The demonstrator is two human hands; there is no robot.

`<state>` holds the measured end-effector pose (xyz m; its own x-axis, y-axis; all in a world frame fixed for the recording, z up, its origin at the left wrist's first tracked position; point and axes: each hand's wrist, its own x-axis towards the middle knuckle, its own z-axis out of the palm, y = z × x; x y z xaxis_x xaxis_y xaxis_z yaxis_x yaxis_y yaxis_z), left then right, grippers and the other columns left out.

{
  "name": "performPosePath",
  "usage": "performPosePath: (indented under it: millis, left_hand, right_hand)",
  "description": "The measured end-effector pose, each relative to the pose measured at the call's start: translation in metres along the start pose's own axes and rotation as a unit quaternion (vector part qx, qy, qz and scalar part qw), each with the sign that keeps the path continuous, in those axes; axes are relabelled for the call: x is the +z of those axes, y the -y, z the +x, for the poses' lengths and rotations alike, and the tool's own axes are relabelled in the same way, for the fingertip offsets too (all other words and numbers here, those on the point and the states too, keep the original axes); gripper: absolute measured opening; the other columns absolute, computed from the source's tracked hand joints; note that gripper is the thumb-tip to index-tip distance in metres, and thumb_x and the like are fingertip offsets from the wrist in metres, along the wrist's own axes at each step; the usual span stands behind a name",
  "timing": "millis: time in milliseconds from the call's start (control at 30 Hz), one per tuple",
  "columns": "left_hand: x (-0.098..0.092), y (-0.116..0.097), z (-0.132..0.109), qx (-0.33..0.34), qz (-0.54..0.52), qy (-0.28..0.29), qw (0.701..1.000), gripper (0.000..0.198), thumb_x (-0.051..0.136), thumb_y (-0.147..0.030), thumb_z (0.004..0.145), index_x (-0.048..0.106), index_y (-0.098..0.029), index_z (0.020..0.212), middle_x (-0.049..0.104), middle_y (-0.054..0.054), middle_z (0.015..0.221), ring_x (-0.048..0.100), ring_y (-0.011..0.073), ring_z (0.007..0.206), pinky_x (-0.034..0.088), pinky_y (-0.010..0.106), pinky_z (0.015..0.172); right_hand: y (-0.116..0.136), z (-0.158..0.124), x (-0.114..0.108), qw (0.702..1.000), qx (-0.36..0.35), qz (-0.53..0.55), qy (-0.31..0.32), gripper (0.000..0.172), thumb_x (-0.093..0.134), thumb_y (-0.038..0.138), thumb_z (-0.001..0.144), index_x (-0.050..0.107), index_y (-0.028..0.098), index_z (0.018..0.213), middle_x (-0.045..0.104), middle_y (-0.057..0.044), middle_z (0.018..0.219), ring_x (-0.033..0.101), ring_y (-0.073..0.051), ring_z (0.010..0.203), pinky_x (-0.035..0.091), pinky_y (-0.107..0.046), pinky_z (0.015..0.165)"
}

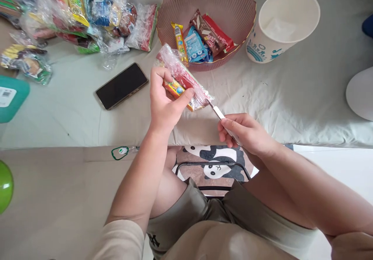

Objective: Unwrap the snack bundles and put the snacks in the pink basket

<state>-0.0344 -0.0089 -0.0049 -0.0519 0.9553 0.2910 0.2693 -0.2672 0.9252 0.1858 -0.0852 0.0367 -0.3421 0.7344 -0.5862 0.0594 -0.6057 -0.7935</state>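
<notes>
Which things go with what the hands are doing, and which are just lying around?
Part of the job, it seems:
left hand, holding a wrapped snack pack
right hand, holding what looks like a small knife
pile of wrapped snacks
bowl with packets inside
paper tub, maybe

Just lying around, probably:
phone
teal box

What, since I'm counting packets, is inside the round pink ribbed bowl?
A slim yellow packet, squarish light-blue packet, oblong brown packet, red packet and partly covered dark-blue packet. Anything beneath is hidden.
</notes>
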Motion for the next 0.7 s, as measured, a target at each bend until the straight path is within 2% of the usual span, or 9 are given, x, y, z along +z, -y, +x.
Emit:
performPosePath:
  millis: [133,200,233,300,367,433,500,600,700]
  left_hand:
    - [-0.015,0.013,0.015,0.020,-0.072,-0.019,0.997,0.067,0.079,-0.076,0.076,0.039,-0.032,0.106,0.048,0.000,0.099,0.056,0.0181,0.096,0.048,0.032,0.076]
    - [-0.023,0.021,0.022,0.060,-0.142,-0.011,0.988,0.070,0.085,-0.071,0.073,0.035,-0.032,0.103,0.046,-0.003,0.095,0.052,0.0134,0.086,0.047,0.029,0.073]
    - [-0.025,0.025,0.025,0.070,-0.160,-0.003,0.985,0.071,0.086,-0.070,0.073,0.034,-0.032,0.103,0.046,-0.004,0.094,0.050,0.0123,0.084,0.046,0.028,0.073]
    - [-0.026,0.026,0.025,0.067,-0.163,0.025,0.984,0.073,0.087,-0.069,0.072,0.033,-0.030,0.102,0.045,-0.003,0.092,0.050,0.0116,0.085,0.047,0.028,0.074]
    - [-0.022,0.020,0.019,0.040,-0.135,0.060,0.988,0.071,0.085,-0.071,0.072,0.036,-0.029,0.103,0.046,-0.002,0.092,0.053,0.0122,0.088,0.049,0.028,0.075]
    - [-0.016,0.009,0.010,0.003,-0.103,0.091,0.991,0.065,0.081,-0.072,0.076,0.040,-0.029,0.103,0.048,-0.001,0.094,0.058,0.0140,0.092,0.052,0.029,0.077]
    - [-0.009,-0.002,0.001,-0.035,-0.081,0.119,0.989,0.056,0.071,-0.072,0.086,0.044,-0.028,0.107,0.049,0.000,0.097,0.064,0.0174,0.099,0.055,0.032,0.081]
    - [0.001,-0.010,-0.009,-0.065,-0.093,0.169,0.979,0.052,0.064,-0.070,0.091,0.046,-0.027,0.115,0.051,0.002,0.101,0.067,0.0211,0.103,0.058,0.039,0.085]
    - [0.010,-0.012,-0.015,-0.078,-0.120,0.224,0.964,0.063,0.073,-0.068,0.086,0.042,-0.030,0.126,0.056,0.004,0.109,0.068,0.0218,0.102,0.059,0.040,0.085]
  right_hand:
    - [0.001,-0.004,-0.004,0.997,-0.021,-0.079,-0.017,0.044,0.063,0.059,0.090,0.065,0.018,0.076,0.064,-0.003,0.063,0.051,-0.010,0.046,0.036,-0.025,0.044]
    - [0.003,-0.004,-0.013,0.970,-0.093,-0.210,-0.085,0.041,0.058,0.055,0.094,0.067,0.019,0.078,0.060,-0.003,0.061,0.050,-0.012,0.049,0.036,-0.027,0.048]
    - [0.004,-0.002,-0.019,0.936,-0.143,-0.290,-0.139,0.038,0.058,0.053,0.094,0.069,0.019,0.080,0.059,-0.004,0.063,0.051,-0.014,0.053,0.037,-0.029,0.052]
    - [0.004,0.003,-0.034,0.834,-0.223,-0.432,-0.260,0.033,0.059,0.048,0.093,0.075,0.020,0.087,0.063,-0.007,0.075,0.055,-0.017,0.064,0.038,-0.031,0.059]
    - [0.002,0.011,-0.050,0.748,-0.229,-0.520,-0.342,0.032,0.058,0.045,0.092,0.079,0.020,0.097,0.069,-0.011,0.094,0.060,-0.021,0.074,0.037,-0.033,0.062]
    - [-0.002,0.019,-0.063,0.703,-0.199,-0.572,-0.374,0.035,0.057,0.043,0.092,0.079,0.020,0.107,0.070,-0.014,0.105,0.063,-0.024,0.081,0.039,-0.034,0.062]
    - [-0.005,0.024,-0.068,0.674,-0.208,-0.588,-0.396,0.037,0.058,0.040,0.091,0.077,0.019,0.115,0.070,-0.014,0.106,0.065,-0.029,0.087,0.045,-0.038,0.068]
    - [-0.007,0.023,-0.060,0.665,-0.335,-0.544,-0.386,0.033,0.059,0.038,0.093,0.071,0.020,0.117,0.068,-0.013,0.097,0.065,-0.029,0.089,0.052,-0.045,0.079]
    - [-0.008,0.017,-0.037,0.726,-0.463,-0.446,-0.245,0.030,0.057,0.042,0.099,0.065,0.021,0.119,0.067,-0.009,0.089,0.063,-0.023,0.080,0.054,-0.040,0.074]
